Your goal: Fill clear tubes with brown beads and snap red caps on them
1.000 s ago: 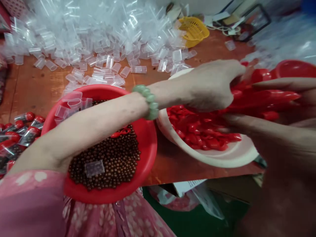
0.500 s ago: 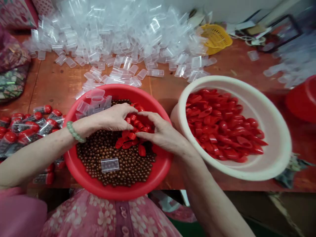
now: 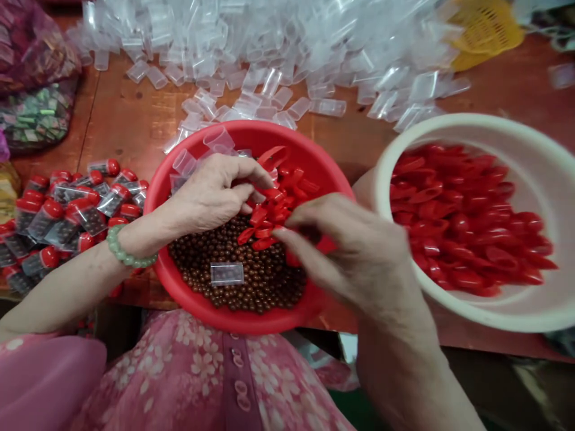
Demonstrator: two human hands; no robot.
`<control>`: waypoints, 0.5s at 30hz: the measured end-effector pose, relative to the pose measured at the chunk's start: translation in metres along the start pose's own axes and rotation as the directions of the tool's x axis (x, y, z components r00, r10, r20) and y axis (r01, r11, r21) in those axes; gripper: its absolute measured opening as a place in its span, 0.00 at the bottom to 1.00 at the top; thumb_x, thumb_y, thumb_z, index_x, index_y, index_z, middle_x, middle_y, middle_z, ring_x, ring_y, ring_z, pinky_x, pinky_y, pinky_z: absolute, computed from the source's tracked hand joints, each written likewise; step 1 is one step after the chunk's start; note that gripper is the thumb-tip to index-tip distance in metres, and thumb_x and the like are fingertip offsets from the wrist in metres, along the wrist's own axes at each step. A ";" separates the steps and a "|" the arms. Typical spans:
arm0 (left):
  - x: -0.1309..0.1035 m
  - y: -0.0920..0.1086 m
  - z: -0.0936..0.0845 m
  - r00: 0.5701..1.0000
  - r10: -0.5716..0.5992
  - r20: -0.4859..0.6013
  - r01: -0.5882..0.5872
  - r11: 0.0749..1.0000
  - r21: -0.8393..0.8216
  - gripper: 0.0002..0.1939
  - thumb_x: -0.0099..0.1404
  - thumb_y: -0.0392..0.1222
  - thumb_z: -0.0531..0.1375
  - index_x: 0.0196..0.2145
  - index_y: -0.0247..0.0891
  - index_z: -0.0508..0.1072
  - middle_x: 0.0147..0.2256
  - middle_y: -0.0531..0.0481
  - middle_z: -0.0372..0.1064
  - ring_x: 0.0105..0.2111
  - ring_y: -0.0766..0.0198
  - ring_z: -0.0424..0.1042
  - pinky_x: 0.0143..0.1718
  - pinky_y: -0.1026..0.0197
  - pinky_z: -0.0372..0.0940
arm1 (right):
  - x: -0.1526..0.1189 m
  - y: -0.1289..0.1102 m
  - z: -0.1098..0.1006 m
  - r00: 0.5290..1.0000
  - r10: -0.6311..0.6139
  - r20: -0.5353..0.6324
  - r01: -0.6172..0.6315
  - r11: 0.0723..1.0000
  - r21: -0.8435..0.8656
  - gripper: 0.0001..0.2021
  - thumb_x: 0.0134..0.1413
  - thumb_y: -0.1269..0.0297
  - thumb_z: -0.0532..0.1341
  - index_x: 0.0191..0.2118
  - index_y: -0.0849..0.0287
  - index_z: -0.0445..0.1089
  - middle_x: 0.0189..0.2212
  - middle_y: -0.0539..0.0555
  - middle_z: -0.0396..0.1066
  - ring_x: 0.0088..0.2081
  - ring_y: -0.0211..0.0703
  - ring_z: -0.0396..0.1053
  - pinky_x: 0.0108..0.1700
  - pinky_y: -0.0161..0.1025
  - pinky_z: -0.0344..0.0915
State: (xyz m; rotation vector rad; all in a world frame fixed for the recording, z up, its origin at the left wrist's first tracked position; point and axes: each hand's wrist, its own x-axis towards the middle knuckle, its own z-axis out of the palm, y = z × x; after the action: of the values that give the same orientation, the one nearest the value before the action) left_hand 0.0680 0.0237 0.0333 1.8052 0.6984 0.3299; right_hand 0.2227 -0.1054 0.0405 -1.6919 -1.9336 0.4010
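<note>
A red basin [image 3: 251,323] holds small brown balls [image 3: 256,299] and a heap of red plastic caps [image 3: 274,209]. My left hand [image 3: 215,194], with a green bead bracelet [image 3: 117,246] at its wrist, reaches over the heap, fingers apart and bent against the caps. From the opposite side my right hand [image 3: 354,245], blurred, touches the heap's edge, its thumb apart from the fingers. One clear plastic tube [image 3: 227,273] lies on the balls. More clear tubes [image 3: 184,163] rest at the basin's back left, partly behind my left hand.
At right, a white basin [image 3: 494,123] is full of red caps [image 3: 467,221]. Filled tubes with red caps [image 3: 81,209] pile up at left. Loose clear tubes [image 3: 251,42] cover the table's back, beside a yellow basket [image 3: 489,30]. A mesh bag [image 3: 40,114] sits at far left.
My view has shifted, so the basins appear farther right. The hands have moved apart around the red caps, which now lie lower and more spread. My right hand has drawn back towards the rim.
</note>
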 end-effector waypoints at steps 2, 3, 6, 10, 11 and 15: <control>-0.017 -0.006 -0.004 0.999 -0.030 0.040 0.030 1.000 -0.006 0.15 0.60 0.28 0.48 0.36 0.35 0.74 0.32 0.51 0.74 0.32 0.68 0.73 0.36 0.62 0.69 | -0.003 -0.011 0.012 0.966 -0.106 0.236 0.102 0.994 0.031 0.05 0.60 0.64 0.59 0.41 0.57 0.69 0.36 0.54 0.71 0.39 0.45 0.71 0.42 0.41 0.70; -0.025 -0.010 -0.006 0.997 -0.032 0.070 0.031 0.999 0.021 0.14 0.60 0.29 0.49 0.35 0.35 0.74 0.31 0.51 0.74 0.32 0.68 0.73 0.35 0.63 0.69 | -0.004 -0.015 0.019 0.927 -0.139 0.349 0.144 0.990 0.013 0.08 0.60 0.65 0.60 0.44 0.58 0.68 0.39 0.56 0.71 0.41 0.47 0.71 0.44 0.43 0.70; -0.044 -0.024 -0.009 0.991 0.009 0.133 -0.035 0.981 0.193 0.13 0.60 0.29 0.51 0.35 0.35 0.74 0.32 0.51 0.74 0.33 0.66 0.73 0.37 0.62 0.68 | -0.007 -0.025 0.042 0.843 -0.168 0.511 0.255 0.961 -0.106 0.11 0.58 0.68 0.61 0.46 0.60 0.68 0.43 0.59 0.72 0.46 0.52 0.69 0.52 0.49 0.67; -0.057 -0.037 -0.003 0.992 0.090 0.093 -0.119 0.917 0.381 0.15 0.62 0.29 0.50 0.39 0.33 0.74 0.38 0.45 0.74 0.38 0.63 0.72 0.44 0.59 0.67 | -0.011 -0.031 0.058 0.810 -0.222 0.544 0.381 0.903 -0.200 0.11 0.57 0.74 0.56 0.45 0.63 0.69 0.40 0.59 0.73 0.42 0.49 0.71 0.50 0.46 0.68; -0.058 -0.039 0.000 0.992 0.091 0.084 -0.117 0.904 0.412 0.15 0.63 0.29 0.49 0.40 0.32 0.74 0.39 0.44 0.74 0.39 0.62 0.72 0.45 0.59 0.66 | -0.013 -0.031 0.059 0.807 -0.232 0.544 0.408 0.884 -0.229 0.11 0.56 0.75 0.55 0.45 0.64 0.68 0.38 0.59 0.73 0.39 0.50 0.71 0.48 0.46 0.68; -0.061 -0.043 0.008 0.996 0.011 0.084 -0.052 0.862 0.504 0.14 0.65 0.32 0.49 0.42 0.34 0.73 0.41 0.43 0.71 0.41 0.60 0.71 0.47 0.57 0.66 | -0.019 -0.015 0.056 0.788 -0.243 0.566 0.462 0.841 -0.283 0.08 0.52 0.76 0.55 0.36 0.62 0.69 0.28 0.57 0.71 0.28 0.49 0.71 0.33 0.44 0.68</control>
State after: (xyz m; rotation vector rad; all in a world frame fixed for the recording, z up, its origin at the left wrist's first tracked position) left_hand 0.0116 -0.0107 -0.0025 2.3193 0.7467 0.0938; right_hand 0.1797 -0.1193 -0.0002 -1.4804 -2.8515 0.3315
